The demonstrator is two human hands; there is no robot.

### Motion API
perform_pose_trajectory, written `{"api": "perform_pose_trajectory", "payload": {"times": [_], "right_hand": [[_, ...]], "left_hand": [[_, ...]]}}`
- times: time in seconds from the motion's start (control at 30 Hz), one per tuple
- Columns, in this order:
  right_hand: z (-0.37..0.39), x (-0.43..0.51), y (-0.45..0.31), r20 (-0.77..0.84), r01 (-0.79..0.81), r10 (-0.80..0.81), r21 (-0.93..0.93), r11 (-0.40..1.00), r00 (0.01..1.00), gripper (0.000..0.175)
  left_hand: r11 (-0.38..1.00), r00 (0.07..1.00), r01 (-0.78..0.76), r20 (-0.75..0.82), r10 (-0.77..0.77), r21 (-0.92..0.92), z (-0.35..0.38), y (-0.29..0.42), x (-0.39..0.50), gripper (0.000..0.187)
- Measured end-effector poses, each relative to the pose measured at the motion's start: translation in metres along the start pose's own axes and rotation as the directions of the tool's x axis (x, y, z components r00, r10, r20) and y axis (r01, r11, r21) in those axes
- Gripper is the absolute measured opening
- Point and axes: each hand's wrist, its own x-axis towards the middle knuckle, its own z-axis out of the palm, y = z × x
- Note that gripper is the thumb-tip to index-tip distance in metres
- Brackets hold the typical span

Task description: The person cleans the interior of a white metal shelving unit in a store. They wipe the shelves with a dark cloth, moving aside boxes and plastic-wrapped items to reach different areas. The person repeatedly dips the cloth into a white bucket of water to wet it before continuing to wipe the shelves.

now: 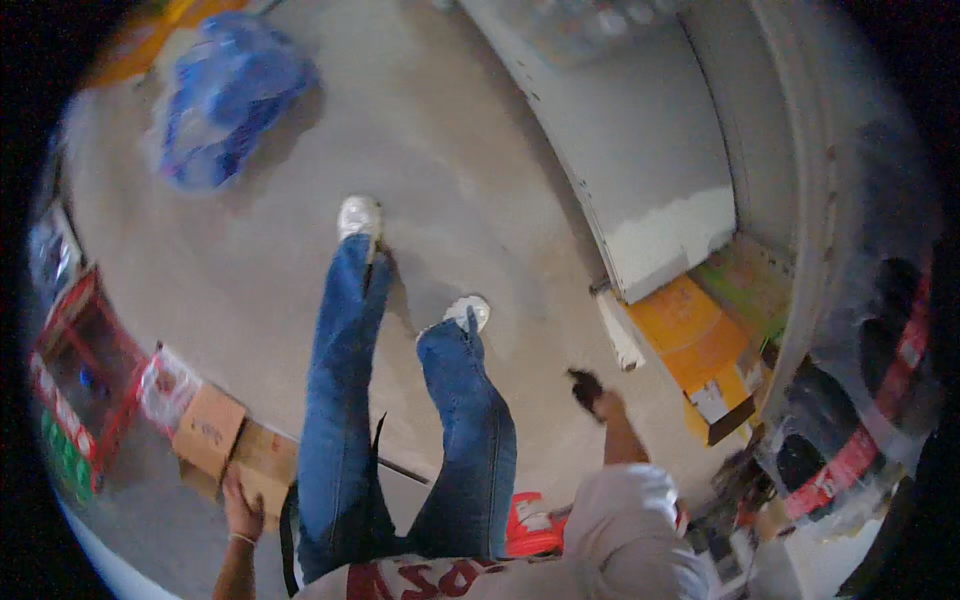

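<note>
My right hand is closed on a small dark object, too blurred to name, held out over the concrete floor at the right. At the lower left, my left hand hangs beside an open cardboard box, its fingers a little bent and overlapping the box's side. Whether it touches the box cannot be told. My legs in blue jeans and my white shoes stand between the two hands, one foot ahead of the other.
A blue plastic bag lies on the floor at the upper left. At the right stand a large white cabinet-like unit and an orange box. A red-framed crate or rack is at the left, and a red object behind me.
</note>
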Motion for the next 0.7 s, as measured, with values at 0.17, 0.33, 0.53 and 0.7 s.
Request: {"api": "perform_pose_trajectory", "payload": {"times": [0.17,0.33,0.53,0.7], "right_hand": [[0.076,-0.165,0.017,0.056,-0.128,0.122,0.118,0.985,0.991,0.047],[-0.008,-0.234,-0.056,-0.186,0.104,-0.074,0.161,0.981,0.980,0.048],[-0.130,-0.300,-0.259,-0.443,0.413,-0.338,0.082,0.907,0.830,0.049],[-0.163,-0.394,-0.460,-0.522,0.587,-0.513,-0.027,0.809,0.682,0.050]], "left_hand": [[0.894,0.880,0.390,0.373,-0.293,-0.218,0.116,-0.066,-0.188,0.069],[0.709,0.881,0.462,0.366,-0.299,-0.533,0.175,-0.064,-0.267,0.061],[0.523,0.926,0.374,0.273,-0.262,-0.766,0.157,-0.105,-0.234,0.053],[0.406,0.945,0.299,0.209,-0.251,-0.863,0.110,-0.191,-0.183,0.048]]}}
